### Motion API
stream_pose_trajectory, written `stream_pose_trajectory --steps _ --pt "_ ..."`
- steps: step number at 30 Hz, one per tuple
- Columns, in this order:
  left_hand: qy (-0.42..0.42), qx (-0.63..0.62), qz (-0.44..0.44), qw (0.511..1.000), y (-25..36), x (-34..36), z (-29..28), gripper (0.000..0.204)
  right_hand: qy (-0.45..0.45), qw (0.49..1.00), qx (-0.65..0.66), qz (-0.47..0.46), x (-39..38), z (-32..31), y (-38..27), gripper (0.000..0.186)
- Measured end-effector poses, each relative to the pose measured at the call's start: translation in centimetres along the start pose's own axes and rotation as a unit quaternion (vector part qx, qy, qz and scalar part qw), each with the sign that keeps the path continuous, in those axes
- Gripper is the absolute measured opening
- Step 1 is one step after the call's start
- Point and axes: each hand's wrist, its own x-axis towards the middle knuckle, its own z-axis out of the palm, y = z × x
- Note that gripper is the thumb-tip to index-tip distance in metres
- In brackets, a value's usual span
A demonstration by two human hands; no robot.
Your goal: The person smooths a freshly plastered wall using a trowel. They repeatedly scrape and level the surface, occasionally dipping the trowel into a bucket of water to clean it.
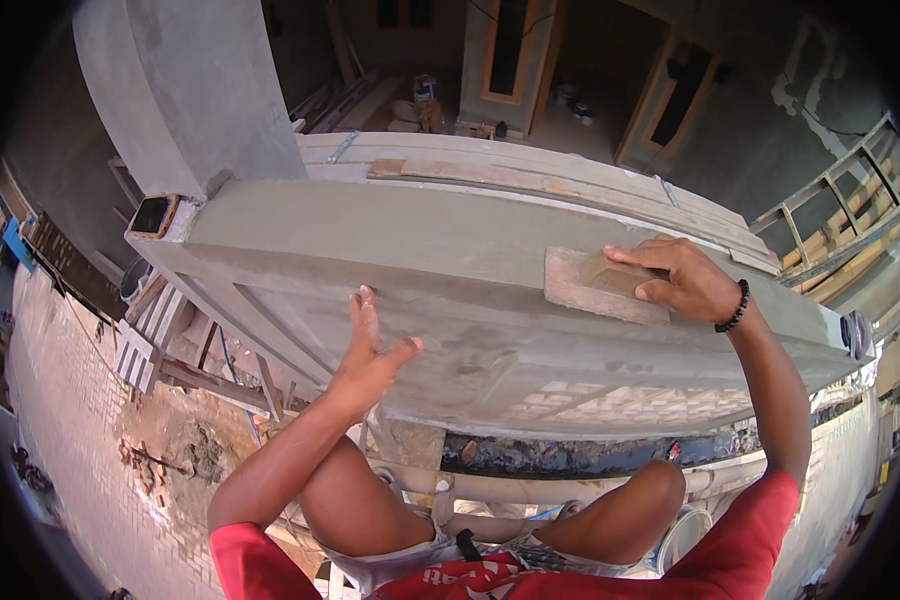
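Head view: R hand point(695, 280), w/ black beaded bracelet point(738, 307) at wrist, grips the handle of a plastering float point(567, 288), thumb on near side, fingers over the far side. Float sits at the front top edge of a grey plastered low wall point(370, 225), right of its middle. L hand point(368, 360), w/ ring on one finger, holds nothing: fingers up, thumb spread out to the right, in front of the wall's face; can't quite tell if fingertips touch it. Phone point(154, 215) lies on the wall's L end, next to a grey column point(205, 90). Long planks point(530, 178) run just behind the wall; ladder point(830, 195) at far R; bucket point(685, 535) below, by the R knee.
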Motion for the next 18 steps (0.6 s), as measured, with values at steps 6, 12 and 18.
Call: stream_pose_trajectory --steps 6,12,18 --pt "0.002 -0.019 0.005 1.0 -0.3 0.6 1.0 0.111 0.239 0.966 0.005 0.102 -14.8 -2.1 5.2 0.07" --pt "0.027 -0.056 0.01 0.998 0.4 0.3 2.2 0.114 0.324 0.918 -0.206 -0.103 -10.8 8.9 -1.0 0.057" --pt "0.015 -0.023 0.003 1.0 -0.4 0.4 0.9 0.11 0.357 0.858 -0.297 -0.219 -2.4 13.2 -2.3 0.055"
